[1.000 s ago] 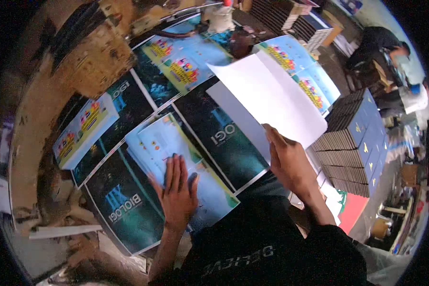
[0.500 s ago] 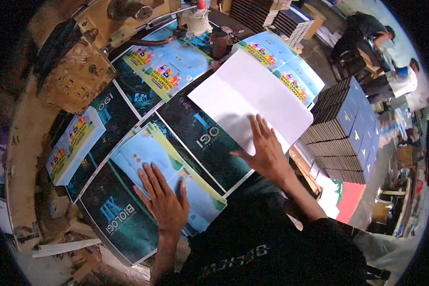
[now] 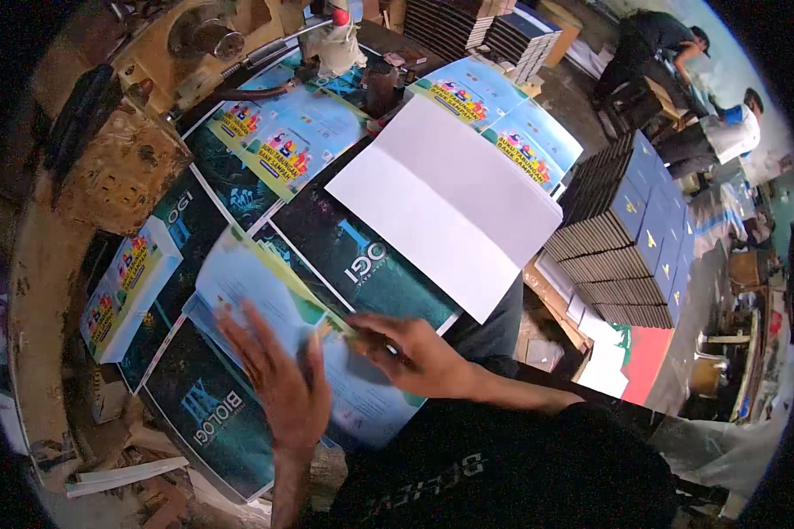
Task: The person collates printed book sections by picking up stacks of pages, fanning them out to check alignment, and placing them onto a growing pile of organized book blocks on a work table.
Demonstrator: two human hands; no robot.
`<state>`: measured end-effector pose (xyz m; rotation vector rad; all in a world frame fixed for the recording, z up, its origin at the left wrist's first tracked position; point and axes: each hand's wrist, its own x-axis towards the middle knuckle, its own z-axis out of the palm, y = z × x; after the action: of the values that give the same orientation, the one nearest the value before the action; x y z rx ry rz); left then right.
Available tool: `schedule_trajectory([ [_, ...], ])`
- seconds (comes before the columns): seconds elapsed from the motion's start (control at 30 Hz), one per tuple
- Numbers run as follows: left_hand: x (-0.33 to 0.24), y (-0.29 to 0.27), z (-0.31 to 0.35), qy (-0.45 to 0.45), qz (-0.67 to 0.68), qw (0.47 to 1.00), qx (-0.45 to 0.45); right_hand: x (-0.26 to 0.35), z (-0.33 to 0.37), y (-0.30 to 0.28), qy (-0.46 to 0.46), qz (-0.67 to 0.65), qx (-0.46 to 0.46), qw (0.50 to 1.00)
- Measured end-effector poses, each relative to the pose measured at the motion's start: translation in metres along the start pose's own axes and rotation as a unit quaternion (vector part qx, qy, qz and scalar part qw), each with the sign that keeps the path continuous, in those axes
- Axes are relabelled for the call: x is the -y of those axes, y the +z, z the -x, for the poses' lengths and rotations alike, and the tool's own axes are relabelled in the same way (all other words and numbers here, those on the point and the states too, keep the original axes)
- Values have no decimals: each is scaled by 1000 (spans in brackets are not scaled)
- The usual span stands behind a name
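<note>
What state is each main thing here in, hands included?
Left hand: fingers spread, over the blue sheets.
Right hand: fingers curled at their edge, grip unclear.
Blue sheets: piled, printed side up.
White paper: opened out, blank side up.
Dark posters: flat, partly covered.
Booklets: stacked.
Navy books: closed, stacked.

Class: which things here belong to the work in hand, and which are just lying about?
Belonging to the work, apparently:
Light-blue printed paper sheets, left hand over them, right hand at their edge
Blank white rectangular paper sheets, beside them

Seemingly just lying about:
Tall stack of dark-blue rectangular books
Flat red sheet
</note>
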<state>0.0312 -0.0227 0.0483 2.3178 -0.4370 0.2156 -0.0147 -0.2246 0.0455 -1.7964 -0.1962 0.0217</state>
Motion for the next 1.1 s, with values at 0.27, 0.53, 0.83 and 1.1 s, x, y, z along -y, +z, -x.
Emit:
schedule_trajectory([
  [0.27, 32, 22, 21, 9, -335, 938, 89, -46, 4, -83, 42, 524, -144, 839],
  [0.53, 13, 7, 10, -12, -66, 992, 102, 29, -1, -57, 23, 229, 23, 973],
  [0.83, 31, 25, 30, 18, -366, 917, 157, -42, -5, -54, 45, 495, -166, 852],
  [1.1, 19, 22, 29, 1, -321, 939, 122, 2, -2, -98, 165, 389, -60, 905],
])
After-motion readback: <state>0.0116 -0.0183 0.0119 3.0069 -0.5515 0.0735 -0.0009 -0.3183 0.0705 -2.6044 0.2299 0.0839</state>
